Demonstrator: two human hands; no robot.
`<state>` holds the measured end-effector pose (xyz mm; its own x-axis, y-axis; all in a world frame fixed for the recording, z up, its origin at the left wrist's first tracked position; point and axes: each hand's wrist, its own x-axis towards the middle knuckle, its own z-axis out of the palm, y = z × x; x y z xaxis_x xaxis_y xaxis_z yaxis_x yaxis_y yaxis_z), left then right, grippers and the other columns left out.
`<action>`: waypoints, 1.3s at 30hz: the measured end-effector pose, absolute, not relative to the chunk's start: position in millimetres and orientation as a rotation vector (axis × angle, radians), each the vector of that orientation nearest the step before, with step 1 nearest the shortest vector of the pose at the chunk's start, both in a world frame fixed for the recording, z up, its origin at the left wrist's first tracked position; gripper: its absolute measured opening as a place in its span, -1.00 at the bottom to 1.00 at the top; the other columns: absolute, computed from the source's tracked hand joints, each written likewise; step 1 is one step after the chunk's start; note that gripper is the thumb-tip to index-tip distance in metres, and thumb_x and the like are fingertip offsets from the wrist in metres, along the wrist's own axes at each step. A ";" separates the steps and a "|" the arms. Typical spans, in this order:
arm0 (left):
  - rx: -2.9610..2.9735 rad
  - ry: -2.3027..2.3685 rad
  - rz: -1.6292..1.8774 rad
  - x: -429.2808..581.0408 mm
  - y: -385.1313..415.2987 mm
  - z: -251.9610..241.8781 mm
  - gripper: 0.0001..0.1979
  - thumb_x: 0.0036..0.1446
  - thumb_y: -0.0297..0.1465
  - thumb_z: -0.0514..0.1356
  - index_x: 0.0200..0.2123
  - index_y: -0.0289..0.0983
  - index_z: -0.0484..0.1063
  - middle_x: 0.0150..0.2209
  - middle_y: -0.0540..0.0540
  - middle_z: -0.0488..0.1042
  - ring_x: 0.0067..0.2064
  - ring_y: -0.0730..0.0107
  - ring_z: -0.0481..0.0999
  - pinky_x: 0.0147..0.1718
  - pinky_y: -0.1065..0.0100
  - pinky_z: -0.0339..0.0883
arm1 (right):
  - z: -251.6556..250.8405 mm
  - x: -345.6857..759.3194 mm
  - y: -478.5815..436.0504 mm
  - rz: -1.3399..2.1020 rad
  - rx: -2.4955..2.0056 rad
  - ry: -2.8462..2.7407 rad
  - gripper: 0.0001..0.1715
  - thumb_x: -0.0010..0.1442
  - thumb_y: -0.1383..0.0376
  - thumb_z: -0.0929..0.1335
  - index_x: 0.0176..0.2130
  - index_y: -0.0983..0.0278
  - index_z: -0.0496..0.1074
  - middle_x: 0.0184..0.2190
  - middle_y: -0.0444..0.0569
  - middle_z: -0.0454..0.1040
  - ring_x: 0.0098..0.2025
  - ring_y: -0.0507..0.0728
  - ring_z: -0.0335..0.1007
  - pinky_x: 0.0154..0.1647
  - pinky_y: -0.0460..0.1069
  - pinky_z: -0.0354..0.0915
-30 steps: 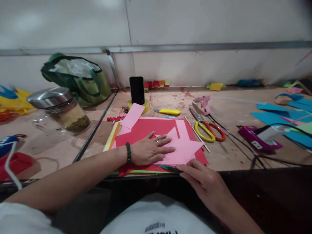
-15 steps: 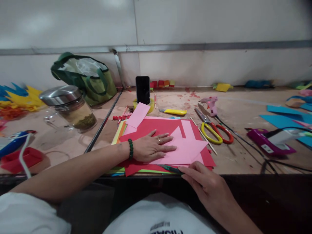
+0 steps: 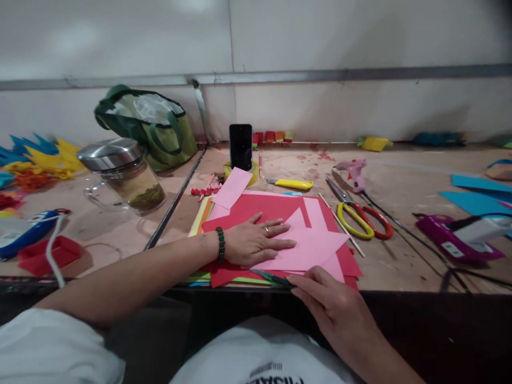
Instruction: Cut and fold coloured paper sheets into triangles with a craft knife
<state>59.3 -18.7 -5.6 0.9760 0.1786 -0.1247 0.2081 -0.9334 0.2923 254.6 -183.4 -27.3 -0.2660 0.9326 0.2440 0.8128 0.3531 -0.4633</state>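
My left hand (image 3: pixel 256 242) lies flat, fingers spread, on a pink star-shaped paper (image 3: pixel 304 246). Under that paper is a sheet of red paper (image 3: pixel 266 205), on top of a stack of coloured sheets. My right hand (image 3: pixel 326 298) is closed around a slim dark tool with a green part and a pointed metal blade (image 3: pixel 272 277); its exact kind is hard to make out. The blade points left, along the lower edge of the pink paper near the table's front edge. A small pink paper strip (image 3: pixel 232 188) rests at the stack's upper left corner.
Right of the stack are scissors (image 3: pixel 360 216), a pink glue gun (image 3: pixel 356 173) with its cord, and a purple power strip (image 3: pixel 456 240). Behind it stand a phone (image 3: pixel 240 146) and a yellow cutter (image 3: pixel 292 184). A glass jar (image 3: pixel 128 176) and green bag (image 3: pixel 160 133) are left.
My right hand and the tool have slid left along the paper's lower edge. My left hand stays on the pink paper. The whole view has shifted slightly.
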 end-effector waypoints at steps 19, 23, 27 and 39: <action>2.774 0.286 -0.026 55.4 -20.4 -7.1 -0.43 0.30 -0.07 -0.08 0.32 -0.06 -0.03 0.37 -0.21 -0.16 0.36 -0.03 -0.16 0.19 -0.28 -0.30 | 0.2 253.0 -193.4 0.380 -1.359 -2.103 -0.73 0.28 0.38 0.24 -0.10 0.22 0.48 -0.42 -0.08 0.40 -0.44 0.00 0.38 -0.46 -0.15 0.30; 2.768 0.300 0.036 53.8 -21.2 -8.2 -0.31 0.19 0.05 0.02 0.31 -0.08 0.02 0.36 -0.27 -0.12 0.35 -0.12 -0.13 0.20 -0.28 -0.27 | 7.8 284.8 -194.0 0.230 -1.474 -1.918 -0.70 0.28 0.35 0.25 -0.03 0.17 0.44 -0.32 -0.05 0.43 -0.32 0.03 0.43 -0.35 -0.13 0.35; 2.765 0.344 0.090 51.4 -21.5 -9.3 -0.25 0.14 0.07 0.06 0.31 -0.10 0.02 0.35 -0.30 -0.08 0.34 -0.18 -0.07 0.20 -0.27 -0.26 | -2.6 321.6 -178.7 -0.081 -1.695 -1.705 -0.70 0.29 0.28 0.25 -0.01 0.15 0.42 -0.17 0.03 0.45 -0.19 0.13 0.45 -0.26 -0.02 0.38; 2.789 0.427 0.252 49.2 -22.5 -3.1 -0.26 0.09 0.03 0.15 0.25 -0.22 0.16 0.09 -0.28 0.33 0.04 -0.01 0.33 0.08 -0.01 0.15 | -31.5 359.4 -127.9 -0.381 -2.027 -1.549 -0.59 0.26 0.36 0.17 0.06 0.29 0.38 -0.13 0.15 0.44 -0.15 0.21 0.43 -0.21 0.09 0.37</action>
